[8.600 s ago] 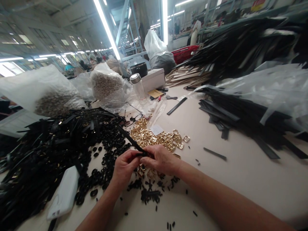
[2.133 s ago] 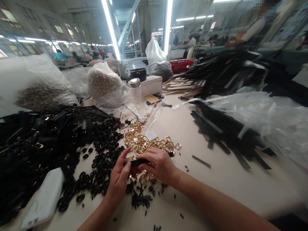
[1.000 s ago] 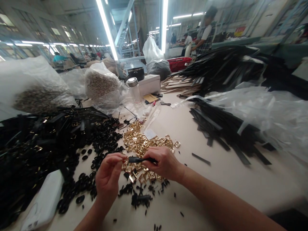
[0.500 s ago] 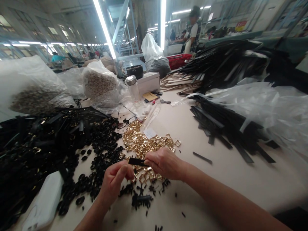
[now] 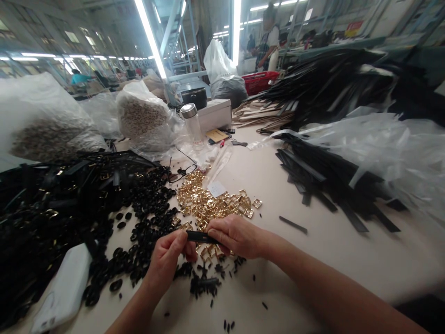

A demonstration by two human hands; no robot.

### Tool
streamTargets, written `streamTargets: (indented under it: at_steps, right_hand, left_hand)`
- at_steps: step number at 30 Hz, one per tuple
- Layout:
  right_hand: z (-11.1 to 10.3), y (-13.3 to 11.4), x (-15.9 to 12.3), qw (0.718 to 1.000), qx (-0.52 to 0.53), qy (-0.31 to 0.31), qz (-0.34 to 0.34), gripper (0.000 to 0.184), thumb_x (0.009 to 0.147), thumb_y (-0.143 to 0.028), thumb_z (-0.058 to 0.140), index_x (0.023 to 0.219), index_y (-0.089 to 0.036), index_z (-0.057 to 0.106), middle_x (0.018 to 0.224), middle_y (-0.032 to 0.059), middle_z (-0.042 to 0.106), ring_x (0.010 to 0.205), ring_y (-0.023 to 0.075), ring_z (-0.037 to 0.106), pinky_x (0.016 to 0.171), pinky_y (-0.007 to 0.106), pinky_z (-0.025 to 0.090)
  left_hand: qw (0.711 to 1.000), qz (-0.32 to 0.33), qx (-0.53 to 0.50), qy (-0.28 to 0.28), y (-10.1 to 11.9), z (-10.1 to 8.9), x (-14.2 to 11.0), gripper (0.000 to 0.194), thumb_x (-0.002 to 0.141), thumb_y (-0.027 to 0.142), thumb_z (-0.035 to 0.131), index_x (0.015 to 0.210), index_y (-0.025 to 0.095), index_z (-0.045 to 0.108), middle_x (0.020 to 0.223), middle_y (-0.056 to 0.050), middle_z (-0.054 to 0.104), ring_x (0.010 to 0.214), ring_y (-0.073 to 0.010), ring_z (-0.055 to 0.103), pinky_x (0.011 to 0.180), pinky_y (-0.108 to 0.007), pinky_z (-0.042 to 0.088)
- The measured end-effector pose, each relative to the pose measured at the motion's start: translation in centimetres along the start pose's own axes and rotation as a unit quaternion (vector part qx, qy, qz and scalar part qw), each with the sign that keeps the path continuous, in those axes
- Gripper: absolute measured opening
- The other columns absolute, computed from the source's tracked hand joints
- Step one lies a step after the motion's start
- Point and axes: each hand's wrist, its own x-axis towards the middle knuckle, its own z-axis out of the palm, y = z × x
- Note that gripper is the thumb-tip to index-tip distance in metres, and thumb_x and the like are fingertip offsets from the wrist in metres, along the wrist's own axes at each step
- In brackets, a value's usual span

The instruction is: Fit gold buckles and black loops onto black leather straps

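Note:
A black strap [image 5: 201, 237] is stretched level between my two hands, a small slot showing in it. My left hand [image 5: 170, 253] pinches its left end between thumb and fingers. My right hand [image 5: 234, 235] is closed round the other end, which its fingers hide. Just behind the hands lies a heap of gold square buckles [image 5: 208, 204], a slip of white paper [image 5: 216, 189] on top. To the left spreads a pile of small black rings [image 5: 149, 204]. Short black offcuts [image 5: 205, 284] are scattered in front of the hands.
Finished-looking black straps with buckles [image 5: 69, 185] and a white power bank [image 5: 64, 287] lie left. Black strips [image 5: 320, 171] under clear plastic [image 5: 389, 144] fill the right. A glass bottle [image 5: 192, 125], eyeglasses [image 5: 184, 171] and a white box [image 5: 215, 115] stand or lie behind. A co-worker [image 5: 269, 39] is far back.
The strap has been turned in my right hand. My left hand, below its end and apart from it half a second ago, has risen and now grips it.

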Motion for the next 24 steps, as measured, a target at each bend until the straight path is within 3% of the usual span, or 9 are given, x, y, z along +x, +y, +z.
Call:
streamTargets:
  at_steps: [18, 24]
  right_hand:
    - [-0.11, 0.17, 0.03, 0.999, -0.007, -0.042, -0.003, 0.032, 0.099, -0.021, 0.041, 0.068, -0.017, 0.050, 0.053, -0.0056, 0.055, 0.050, 0.0074, 0.048, 0.054, 0.020, 0.034]
    - [-0.09, 0.40, -0.40, 0.997, -0.071, 0.012, -0.029, 0.019, 0.092, -0.031, 0.056, 0.083, -0.016, 0.064, 0.060, -0.0039, 0.057, 0.052, 0.0073, 0.047, 0.051, 0.020, 0.030]
  left_hand:
    - [1.000, 0.001, 0.023, -0.003, 0.09, 0.34, -0.24, 0.043, 0.091, 0.045, 0.051, 0.058, 0.017, 0.056, 0.057, -0.003, 0.060, 0.055, -0.0163, 0.055, 0.057, -0.030, 0.046]
    - [0.999, 0.001, 0.047, -0.011, 0.16, 0.18, -0.20, 0.042, 0.092, 0.042, 0.051, 0.058, 0.017, 0.058, 0.058, -0.004, 0.061, 0.056, -0.0164, 0.055, 0.059, -0.029, 0.046]
